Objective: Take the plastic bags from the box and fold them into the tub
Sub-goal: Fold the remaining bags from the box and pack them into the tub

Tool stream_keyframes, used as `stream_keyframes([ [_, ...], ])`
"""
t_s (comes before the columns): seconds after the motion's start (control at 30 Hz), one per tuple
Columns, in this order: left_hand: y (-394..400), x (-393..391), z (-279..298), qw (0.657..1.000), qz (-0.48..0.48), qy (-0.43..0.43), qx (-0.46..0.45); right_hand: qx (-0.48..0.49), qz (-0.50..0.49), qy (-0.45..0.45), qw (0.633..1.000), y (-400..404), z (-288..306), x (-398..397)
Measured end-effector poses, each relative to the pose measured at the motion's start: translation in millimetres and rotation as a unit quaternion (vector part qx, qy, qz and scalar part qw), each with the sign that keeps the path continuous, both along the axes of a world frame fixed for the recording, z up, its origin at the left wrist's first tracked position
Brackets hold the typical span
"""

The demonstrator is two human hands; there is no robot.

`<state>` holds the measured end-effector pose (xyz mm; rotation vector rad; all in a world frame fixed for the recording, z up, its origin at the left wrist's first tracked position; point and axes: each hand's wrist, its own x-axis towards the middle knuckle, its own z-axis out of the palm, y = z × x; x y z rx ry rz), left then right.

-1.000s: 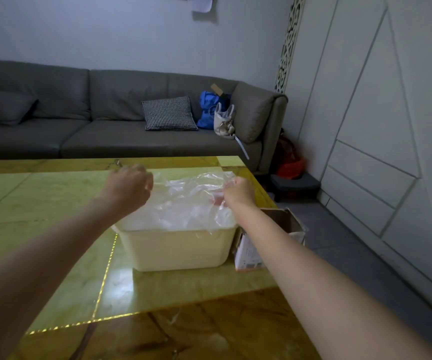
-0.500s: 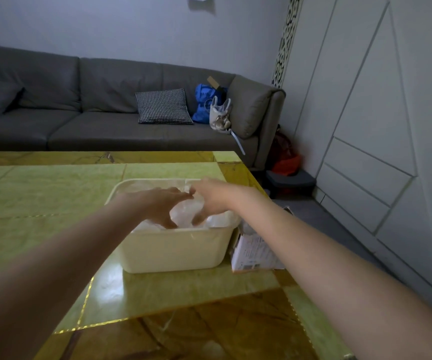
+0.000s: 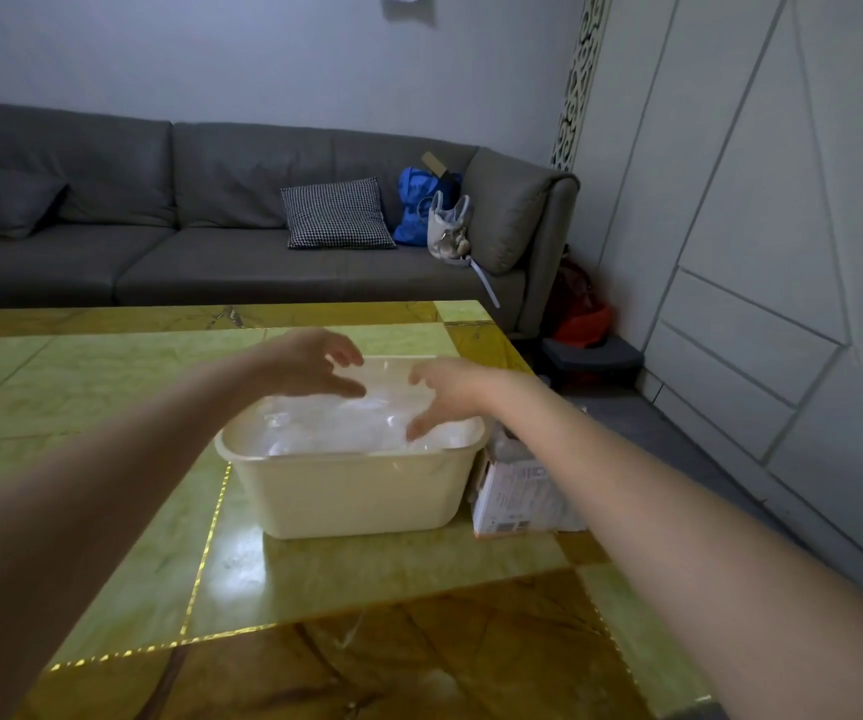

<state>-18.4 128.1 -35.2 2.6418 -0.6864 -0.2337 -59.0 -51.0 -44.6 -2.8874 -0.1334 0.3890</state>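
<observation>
- My left hand (image 3: 310, 363) hovers above the far left of the tub (image 3: 351, 491), fingers loosely spread and holding nothing.
- The plastic bags (image 3: 346, 423) lie crumpled inside the tub, filling it nearly to the rim; the tub sits on the green table (image 3: 107, 387).
- My right hand (image 3: 442, 394) is over the right side of the tub, fingers relaxed and pointing down, fingertips about touching the plastic, gripping nothing.
- The box (image 3: 520, 493) stands just beside the tub's right wall, partly hidden by my right forearm.
- I judge a bag has just been laid in; next I would reach right into the box for another.
</observation>
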Motion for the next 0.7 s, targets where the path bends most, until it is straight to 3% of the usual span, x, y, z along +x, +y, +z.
stream_keyframes([
  [0.1,-31,-13,6,0.992,-0.035,-0.098,-0.07,0.068,-0.05,-0.098,0.992,-25,25,-16],
  [0.17,-58,-27,7,0.989,-0.089,-0.104,-0.063,0.054,-0.094,-0.082,0.991,-45,28,-26],
  [0.3,-97,-49,-4,0.979,-0.177,-0.102,0.003,0.024,-0.139,0.054,0.988,-70,10,-42],
  [0.47,-117,-62,-26,0.942,-0.225,-0.157,0.193,-0.008,-0.123,0.008,0.992,-71,-19,-47],
  [0.7,-123,-63,-27,0.946,-0.227,-0.106,0.204,0.051,-0.122,-0.038,0.99,-83,-30,-41],
])
